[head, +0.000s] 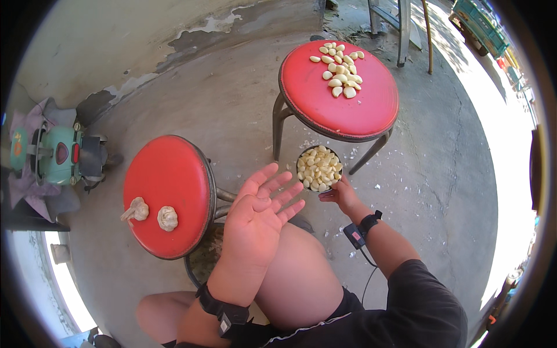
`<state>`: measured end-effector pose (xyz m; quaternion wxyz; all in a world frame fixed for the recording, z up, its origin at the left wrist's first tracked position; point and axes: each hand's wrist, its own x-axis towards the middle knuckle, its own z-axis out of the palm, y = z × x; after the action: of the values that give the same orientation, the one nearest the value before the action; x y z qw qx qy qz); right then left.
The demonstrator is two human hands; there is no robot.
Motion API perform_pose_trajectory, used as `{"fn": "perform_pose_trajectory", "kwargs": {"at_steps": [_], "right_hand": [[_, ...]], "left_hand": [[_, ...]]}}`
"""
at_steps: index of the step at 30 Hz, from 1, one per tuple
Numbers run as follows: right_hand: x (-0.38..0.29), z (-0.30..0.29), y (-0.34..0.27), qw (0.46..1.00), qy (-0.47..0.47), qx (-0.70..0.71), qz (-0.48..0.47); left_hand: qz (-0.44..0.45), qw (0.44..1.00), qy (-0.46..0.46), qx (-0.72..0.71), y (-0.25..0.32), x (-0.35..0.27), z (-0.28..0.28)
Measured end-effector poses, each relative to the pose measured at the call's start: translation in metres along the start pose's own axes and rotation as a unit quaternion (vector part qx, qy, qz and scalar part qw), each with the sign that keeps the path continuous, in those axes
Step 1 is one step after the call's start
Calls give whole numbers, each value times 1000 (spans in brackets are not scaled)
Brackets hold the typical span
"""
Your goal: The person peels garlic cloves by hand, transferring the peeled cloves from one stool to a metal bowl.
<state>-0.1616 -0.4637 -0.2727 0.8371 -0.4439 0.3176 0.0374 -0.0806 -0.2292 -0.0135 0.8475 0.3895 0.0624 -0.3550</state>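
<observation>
My right hand (343, 194) grips the near right side of a round bowl (300, 179) heaped with peeled garlic cloves (320, 167). The bowl is beside the front legs of a red round stool (300, 98), on whose seat lie many loose peeled cloves (341, 77). Palm up and fingers apart, my left hand (261, 213) holds nothing above my thigh. To its left stands a second red stool (167, 174) bearing two whole garlic bulbs, one with a stem (138, 209) and one rounder (168, 218).
Bits of garlic skin (377, 186) are scattered over the concrete floor. A dark-rimmed container (189, 265) sits partly hidden below the left stool. A green scooter (61, 154) stands at the left by the peeling wall (130, 43). A metal ladder (404, 35) and a green cart (478, 26) are at the upper right.
</observation>
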Motion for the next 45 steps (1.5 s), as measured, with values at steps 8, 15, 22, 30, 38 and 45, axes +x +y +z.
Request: {"fn": "perform_pose_trajectory", "kwargs": {"at_steps": [8, 15, 22, 30, 38, 45], "right_hand": [[119, 6, -1, 998, 21, -7, -51], [210, 15, 10, 998, -7, 52, -43], [277, 7, 26, 997, -20, 57, -46], [280, 8, 34, 986, 93, -44, -133], [301, 33, 18, 950, 169, -166, -203], [261, 37, 10, 937, 183, -205, -215]], "left_hand": [[-11, 1000, 18, 17, 8, 12, 1], [-46, 998, 37, -5, 7, 25, 3], [-46, 998, 38, -20, 10, 45, -5], [-37, 998, 54, -18, 18, 56, -19], [-48, 998, 48, -17, 22, 65, -23], [-49, 998, 36, -27, 23, 66, -19]]}}
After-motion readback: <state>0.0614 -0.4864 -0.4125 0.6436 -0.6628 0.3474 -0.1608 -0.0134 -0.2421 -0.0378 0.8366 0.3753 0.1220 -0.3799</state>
